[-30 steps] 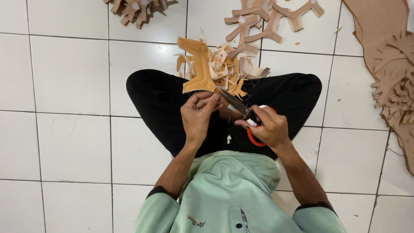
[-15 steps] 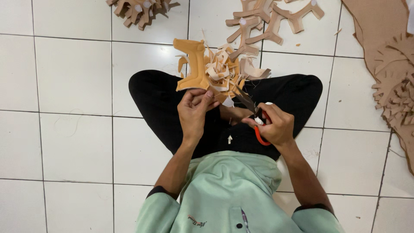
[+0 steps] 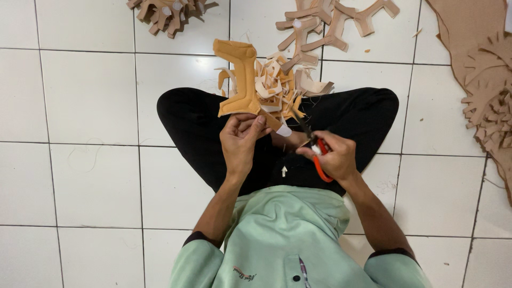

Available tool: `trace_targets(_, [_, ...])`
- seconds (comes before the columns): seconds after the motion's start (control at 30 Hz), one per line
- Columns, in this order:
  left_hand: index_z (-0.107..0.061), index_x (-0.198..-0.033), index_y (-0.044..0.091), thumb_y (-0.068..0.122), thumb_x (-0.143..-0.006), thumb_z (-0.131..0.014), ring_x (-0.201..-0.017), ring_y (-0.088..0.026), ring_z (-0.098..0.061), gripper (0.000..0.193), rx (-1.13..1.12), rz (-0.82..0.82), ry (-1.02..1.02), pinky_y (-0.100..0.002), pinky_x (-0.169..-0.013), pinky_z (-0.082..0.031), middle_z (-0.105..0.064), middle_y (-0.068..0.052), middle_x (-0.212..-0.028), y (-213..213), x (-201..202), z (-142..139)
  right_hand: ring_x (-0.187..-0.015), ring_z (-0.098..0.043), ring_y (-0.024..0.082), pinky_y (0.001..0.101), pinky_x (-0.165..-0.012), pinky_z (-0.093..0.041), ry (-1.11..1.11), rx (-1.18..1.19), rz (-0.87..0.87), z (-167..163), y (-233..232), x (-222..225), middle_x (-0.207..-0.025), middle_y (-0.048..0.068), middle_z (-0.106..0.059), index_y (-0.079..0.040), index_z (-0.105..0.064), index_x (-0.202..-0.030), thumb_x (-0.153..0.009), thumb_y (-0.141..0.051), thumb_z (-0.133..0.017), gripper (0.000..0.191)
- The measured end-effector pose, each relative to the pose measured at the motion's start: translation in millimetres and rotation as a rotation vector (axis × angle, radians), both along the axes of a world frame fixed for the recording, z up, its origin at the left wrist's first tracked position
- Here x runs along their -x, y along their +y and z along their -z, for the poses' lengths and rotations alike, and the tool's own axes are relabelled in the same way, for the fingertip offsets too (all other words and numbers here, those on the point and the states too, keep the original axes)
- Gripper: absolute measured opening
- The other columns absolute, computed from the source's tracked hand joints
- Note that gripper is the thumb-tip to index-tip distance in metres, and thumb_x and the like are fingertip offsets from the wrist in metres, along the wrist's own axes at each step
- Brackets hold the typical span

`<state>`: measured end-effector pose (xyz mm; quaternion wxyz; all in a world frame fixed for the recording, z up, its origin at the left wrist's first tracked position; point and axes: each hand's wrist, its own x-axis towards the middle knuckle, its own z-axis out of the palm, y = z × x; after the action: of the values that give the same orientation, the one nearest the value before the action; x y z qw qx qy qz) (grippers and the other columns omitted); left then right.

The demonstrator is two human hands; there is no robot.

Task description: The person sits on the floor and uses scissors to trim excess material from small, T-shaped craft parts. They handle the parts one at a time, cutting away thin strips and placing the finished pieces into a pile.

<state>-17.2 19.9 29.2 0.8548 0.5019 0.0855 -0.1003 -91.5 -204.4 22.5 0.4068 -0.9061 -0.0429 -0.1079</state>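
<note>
Tan, one cut-out piece (image 3: pixel 242 80) is being pinched in the closed left hand (image 3: pixel 242 141). At three o'clock, the right hand (image 3: pixel 332 157) is gripping one pair of red-handled scissors (image 3: pixel 312 140), fingers curled shut through the loops.

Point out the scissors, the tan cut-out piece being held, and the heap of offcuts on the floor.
scissors (image 3: pixel 318 154): head view, on the red handle in the right hand (image 3: pixel 330 159).
tan cut-out piece (image 3: pixel 242 80): head view, on its long middle bar.
heap of offcuts (image 3: pixel 274 85): head view, on the pale scraps at the middle.

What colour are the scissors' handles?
Orange-red. The scissors are in the right hand; the head view shows the handles best.
</note>
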Motion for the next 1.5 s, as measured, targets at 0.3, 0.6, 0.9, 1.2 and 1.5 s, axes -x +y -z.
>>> trace_targets(0.3, [-0.056,-0.123,-0.004,0.002,-0.099,-0.06,-0.083,-0.017,-0.067,0.025,0.37,0.16,0.261,-0.033,-0.078,-0.063,-0.066,-0.012,-0.099,-11.9,8.5,20.6,-0.084,-0.07,0.011,0.0254,-0.071,-0.059,0.306,-0.994,0.043,-1.4,26.5,-20.5,-0.108,0.011,-0.073,-0.002,-0.056,-0.115,-0.093,-0.006,-0.076,0.03])
trace_targets(0.6, [-0.054,-0.117,-0.002,0.011,-0.11,-0.047,-0.072,-0.013,-0.051,0.016,0.968,0.622,0.62,-0.025,-0.061,-0.05,-0.049,-0.005,-0.088,-4.1,18.3,52.5,-0.08,-0.066,0.01,0.0228,-0.067,-0.056,0.424,-1.102,0.043,-0.1,38.3,-46.5,-0.094,0.004,-0.064,-0.004,-0.053,-0.11,-0.095,0.001,-0.073,0.025])
trace_targets(0.9, [-0.058,-0.13,-0.004,0.0,-0.104,-0.058,-0.11,-0.014,-0.066,0.027,-0.022,0.31,-0.103,-0.029,-0.097,-0.054,-0.067,-0.012,-0.121,-2.1,19.2,32.7,-0.072,-0.063,0.01,0.0223,-0.06,-0.052,0.242,-1.084,0.181,-10.5,45.8,-38.9,-0.091,0.004,-0.063,-0.009,-0.048,-0.105,-0.091,0.002,-0.077,0.034])
trace_targets(1.2, [-0.068,-0.106,-0.006,0.008,-0.098,-0.067,-0.121,-0.021,-0.059,0.016,-0.229,0.207,-0.354,-0.032,-0.099,-0.052,-0.062,-0.018,-0.126,-3.3,12.3,9.9,-0.077,-0.068,0.013,0.0264,-0.068,-0.057,0.584,-1.542,0.171,18.6,41.7,-33.9,-0.09,0.004,-0.065,-0.005,-0.055,-0.11,-0.094,-0.006,-0.073,0.024])
trace_targets(1.5, [-0.067,-0.107,-0.006,0.008,-0.105,-0.065,-0.097,-0.013,-0.066,0.014,-0.28,0.133,-0.224,-0.026,-0.09,-0.056,-0.066,-0.008,-0.106,-3.8,-0.8,15.5,-0.061,-0.06,0.009,0.0246,-0.052,-0.05,0.516,-1.476,0.197,43.8,51.2,-22.2,-0.08,0.004,-0.064,-0.003,-0.064,-0.108,-0.103,-0.038,-0.062,0.036])
